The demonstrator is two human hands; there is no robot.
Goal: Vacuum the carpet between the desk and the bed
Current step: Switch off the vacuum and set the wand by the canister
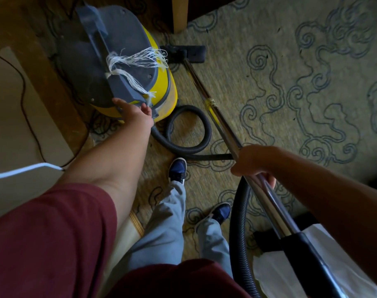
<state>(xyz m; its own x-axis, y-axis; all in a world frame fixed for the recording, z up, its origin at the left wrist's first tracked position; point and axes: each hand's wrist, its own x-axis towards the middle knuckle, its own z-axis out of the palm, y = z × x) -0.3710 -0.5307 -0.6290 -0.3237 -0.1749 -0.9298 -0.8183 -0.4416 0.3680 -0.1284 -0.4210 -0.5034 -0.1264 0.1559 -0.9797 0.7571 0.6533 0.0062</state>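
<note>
A yellow canister vacuum (164, 87) with a grey lid stands on the patterned carpet (269, 82) at upper left. White frayed string is tied round its handle. My left hand (136, 112) reaches to the lid's near edge, fingers extended and touching it. My right hand (254, 162) grips the metal wand (215, 108), which runs up to the black floor head (187, 53) lying on the carpet beside the canister. The black hose (189, 130) loops on the floor and comes back under my right arm.
A wooden desk leg (180, 14) stands at top centre, and a wooden desk frame (43, 67) with a dark cable lies at left. A white cable (22, 171) crosses at left. My feet in dark shoes (178, 168) are on the carpet. A white plastic bag (312, 265) is at lower right.
</note>
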